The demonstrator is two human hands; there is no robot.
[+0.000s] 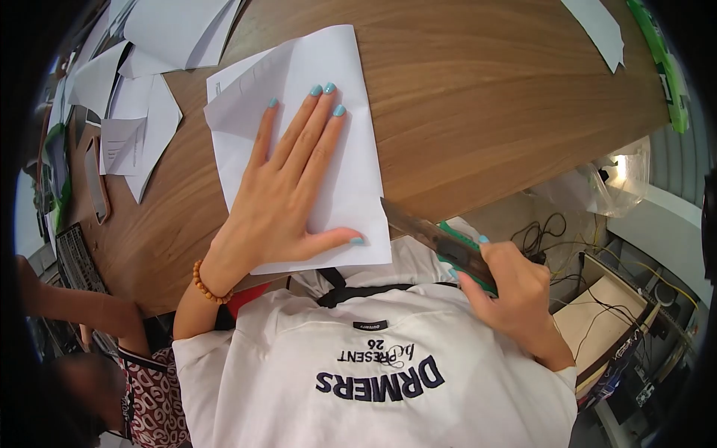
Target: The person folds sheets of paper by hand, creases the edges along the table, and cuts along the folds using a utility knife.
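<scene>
My left hand (287, 179) lies flat with fingers spread on a folded white sheet of paper (355, 157) near the table's front edge. A flap of the sheet with faint print is lifted at the upper left. In my right hand (515, 287) is a knife (437, 239) with a long, dark blade and green along its sides near my fingers. Its tip touches or nearly touches the right edge of the paper; I cannot tell which. My fingers partly hide the handle.
Loose papers (160, 112), a phone (97, 179) and a keyboard (78, 254) lie at the left of the wooden table (478, 97). A torn paper piece (597, 30) and a green object (665, 67) are far right. Cables (549, 231) hang below. Another person's arm (82, 310) is lower left.
</scene>
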